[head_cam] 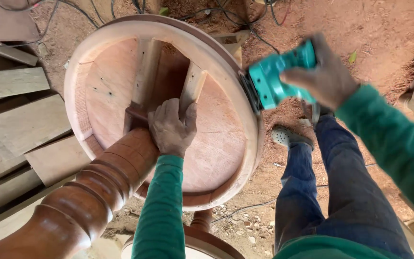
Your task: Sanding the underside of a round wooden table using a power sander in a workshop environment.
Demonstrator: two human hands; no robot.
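A round wooden tabletop (216, 144) is tipped on its side at the middle of the view, its underside turned toward the camera, its turned leg (87, 196) running toward 7 o'clock. The leg's long axis is thus laid from the centre braces (192, 86) down to the lower left. A teal sander (276, 76) is pressed against the rim (252, 112) at 2 o'clock, wrapped by the closed fingers of the right hand (324, 76). The left hand (171, 127) is laid on a brace, fingers curled over it. The pad is best kept flat against the rim, the top braced firmly.
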